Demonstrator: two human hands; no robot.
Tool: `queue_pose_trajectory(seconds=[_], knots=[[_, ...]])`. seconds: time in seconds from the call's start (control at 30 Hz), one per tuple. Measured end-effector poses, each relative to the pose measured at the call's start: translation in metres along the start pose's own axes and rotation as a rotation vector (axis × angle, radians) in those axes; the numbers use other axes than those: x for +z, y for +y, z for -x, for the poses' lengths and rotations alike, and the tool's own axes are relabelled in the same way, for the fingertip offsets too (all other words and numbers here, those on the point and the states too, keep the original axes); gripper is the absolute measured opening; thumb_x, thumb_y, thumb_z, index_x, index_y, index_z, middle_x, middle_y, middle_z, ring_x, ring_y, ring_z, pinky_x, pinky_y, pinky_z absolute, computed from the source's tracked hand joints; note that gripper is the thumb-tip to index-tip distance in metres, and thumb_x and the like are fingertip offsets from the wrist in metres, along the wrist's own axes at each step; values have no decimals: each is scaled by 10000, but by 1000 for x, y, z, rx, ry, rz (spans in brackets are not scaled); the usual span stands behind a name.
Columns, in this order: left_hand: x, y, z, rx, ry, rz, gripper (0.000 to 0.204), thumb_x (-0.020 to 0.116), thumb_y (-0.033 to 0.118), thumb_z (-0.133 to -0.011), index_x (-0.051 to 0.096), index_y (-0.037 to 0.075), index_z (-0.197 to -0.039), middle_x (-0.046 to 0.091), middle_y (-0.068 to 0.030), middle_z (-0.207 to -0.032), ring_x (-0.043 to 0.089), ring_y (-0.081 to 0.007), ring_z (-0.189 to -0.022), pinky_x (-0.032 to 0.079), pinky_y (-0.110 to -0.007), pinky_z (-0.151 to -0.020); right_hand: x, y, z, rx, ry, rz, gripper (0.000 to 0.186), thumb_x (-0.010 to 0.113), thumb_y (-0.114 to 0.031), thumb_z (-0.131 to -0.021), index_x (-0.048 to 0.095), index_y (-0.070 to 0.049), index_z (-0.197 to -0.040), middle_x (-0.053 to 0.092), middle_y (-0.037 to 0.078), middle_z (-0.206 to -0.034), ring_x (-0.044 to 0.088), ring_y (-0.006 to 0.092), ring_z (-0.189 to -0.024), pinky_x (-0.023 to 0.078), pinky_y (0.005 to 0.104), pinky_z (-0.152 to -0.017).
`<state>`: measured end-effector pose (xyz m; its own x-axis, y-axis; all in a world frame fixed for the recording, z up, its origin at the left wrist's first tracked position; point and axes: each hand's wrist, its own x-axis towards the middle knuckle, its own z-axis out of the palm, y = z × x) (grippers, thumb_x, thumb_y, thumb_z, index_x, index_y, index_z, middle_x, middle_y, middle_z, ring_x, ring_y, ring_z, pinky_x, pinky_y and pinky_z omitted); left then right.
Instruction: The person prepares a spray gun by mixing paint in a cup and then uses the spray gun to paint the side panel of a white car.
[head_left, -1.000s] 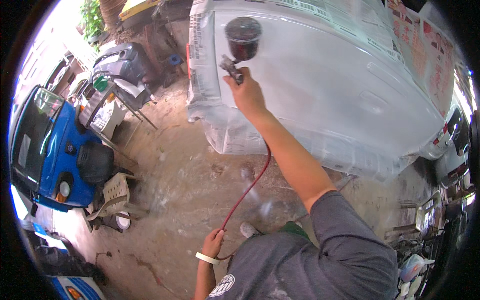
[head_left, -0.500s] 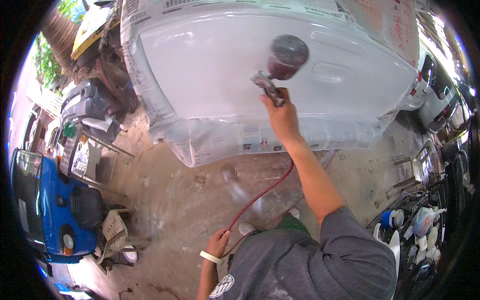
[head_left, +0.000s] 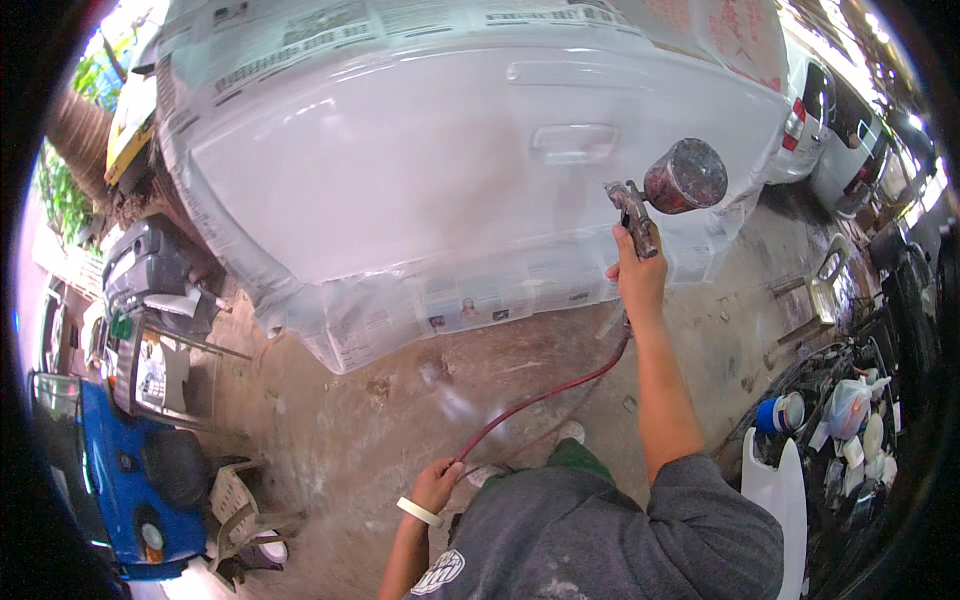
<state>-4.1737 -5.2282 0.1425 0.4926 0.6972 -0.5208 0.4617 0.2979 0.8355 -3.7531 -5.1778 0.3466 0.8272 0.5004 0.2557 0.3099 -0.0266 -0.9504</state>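
Observation:
My right hand (head_left: 640,265) is closed round the handle of a spray gun (head_left: 632,210), held up in front of a white vehicle panel (head_left: 400,150). A round, paint-stained cup (head_left: 688,177) sits on the gun's right side. From the gun's lower end a red air hose (head_left: 540,398) curves down to my left hand (head_left: 438,486), which grips it near my waist. The panel has a recessed handle (head_left: 575,143) and glossy white paint. Newspaper and clear plastic masking (head_left: 470,305) hang along its lower edge. The gun's trigger is partly hidden by my fingers.
At left stand a blue vehicle (head_left: 140,480), a beige plastic chair (head_left: 238,510) and a dark bumper (head_left: 155,265). On the right are a white curved panel (head_left: 775,510), a blue-and-white can (head_left: 780,412), a plastic bag (head_left: 848,408) and parked vehicles (head_left: 850,150).
My right hand has carried the spray gun to the right and lower along the panel. The view has shifted right. My left hand still grips the hose.

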Motion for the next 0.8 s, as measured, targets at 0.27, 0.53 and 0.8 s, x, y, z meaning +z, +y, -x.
queue_pose_trajectory(seconds=[0.27,0.53,0.8], knots=[[63,26,-13,-7,43,-37,270,606,262,-959,687,33,-1077,528,46,-726,480,-81,-660,392,-247,-598,-46,9,-47,-2,-131,3,444,653,-357,-929,554,-54,-1238,606,43,-712,566,132,-487,458,283,-437],[135,93,-26,7,25,-118,326,586,285,-963,669,-1,-1094,621,-34,-798,559,-133,-752,451,-295,-690,-103,54,-117,-95,-97,62,339,653,-353,-928,546,-49,-1035,604,96,-706,621,261,-663,480,410,-641],[200,160,-55,-72,-137,-149,372,591,297,-947,642,6,-1173,687,-97,-920,620,-173,-842,486,-323,-786,-220,93,-214,50,92,72,319,668,-330,-908,570,-58,-1042,616,44,-737,534,138,-483,438,299,-439]])
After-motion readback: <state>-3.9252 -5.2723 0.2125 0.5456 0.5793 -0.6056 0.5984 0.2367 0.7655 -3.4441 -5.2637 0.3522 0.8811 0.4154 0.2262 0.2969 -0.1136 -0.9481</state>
